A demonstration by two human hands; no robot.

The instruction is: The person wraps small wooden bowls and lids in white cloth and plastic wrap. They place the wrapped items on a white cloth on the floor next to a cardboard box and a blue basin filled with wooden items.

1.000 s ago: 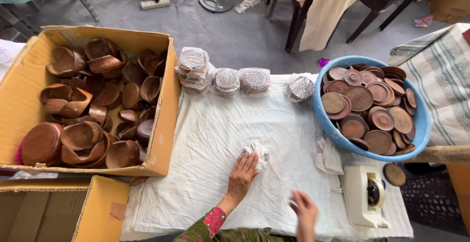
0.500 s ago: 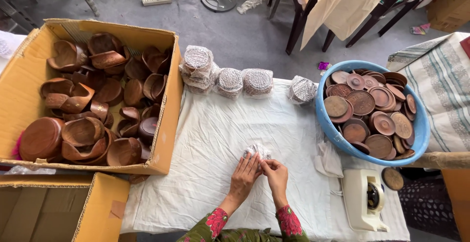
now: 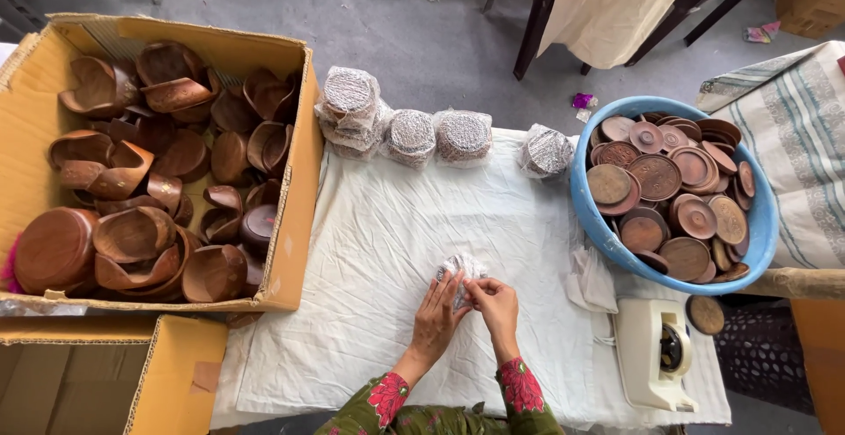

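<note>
A white cloth (image 3: 370, 250) covers the table, and everything sits around it. Off the cloth's left edge stands a big cardboard box (image 3: 290, 224) heaped with dark wooden bowls (image 3: 132, 232); below that box is a second, closed carton (image 3: 97, 373). At the cloth's right edge a blue plastic tub (image 3: 598, 224) holds a pile of round carved wooden lids (image 3: 656, 175), still bare. Along the cloth's far edge sit several finished bundles (image 3: 409, 131), wooden pieces sealed in clear wrap, one of them stacked. Near the cloth's right front corner rests a cream tape dispenser (image 3: 651, 356), with one loose lid (image 3: 704, 314) just beside it.

At the cloth's middle front, the small wrapped piece (image 3: 459, 269) lies on the fabric. The left hand (image 3: 436, 316) presses on it with fingers spread and mostly flat; the right hand (image 3: 495, 298) pinches the wrap at its edge with curled fingers.

By my reckoning only a handful are wrapped, while the tub and box remain full, so most of the work is left.
</note>
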